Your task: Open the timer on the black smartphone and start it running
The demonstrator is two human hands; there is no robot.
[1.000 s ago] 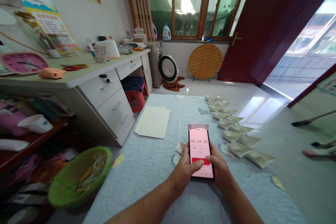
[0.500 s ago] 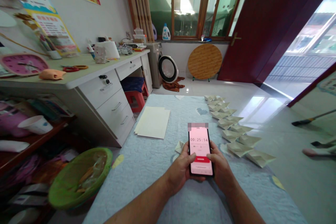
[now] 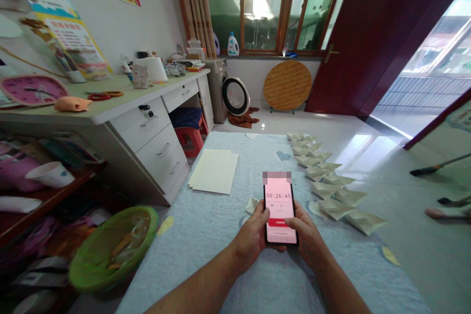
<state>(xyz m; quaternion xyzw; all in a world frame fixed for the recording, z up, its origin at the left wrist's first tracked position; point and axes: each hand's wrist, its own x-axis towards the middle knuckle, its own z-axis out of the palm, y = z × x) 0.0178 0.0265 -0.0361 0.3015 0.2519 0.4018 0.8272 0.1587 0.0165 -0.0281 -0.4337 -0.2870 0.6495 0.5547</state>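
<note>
A phone (image 3: 279,209), long axis forward, is being held between curled left hand (image 3: 253,233) and curled right hand (image 3: 307,232)

Daylight enters by the open doorway (image 3: 419,71) at right, washed nearly white, and glares off the glossy floor (image 3: 362,142), while a white patch flares in the window (image 3: 263,24), the shelf (image 3: 86,170) at lower left lies dim and soft, wide-angle stretch slants the edges, and pixel blocks mask the top of the phone (image 3: 280,207).

The phone (image 3: 279,235) had a pink screen (image 3: 278,210) with a red button (image 3: 276,222). Cream paper boats (image 3: 366,222) lined the right edge of the pale-blue, yellow-patched tabletop (image 3: 206,235).
</note>
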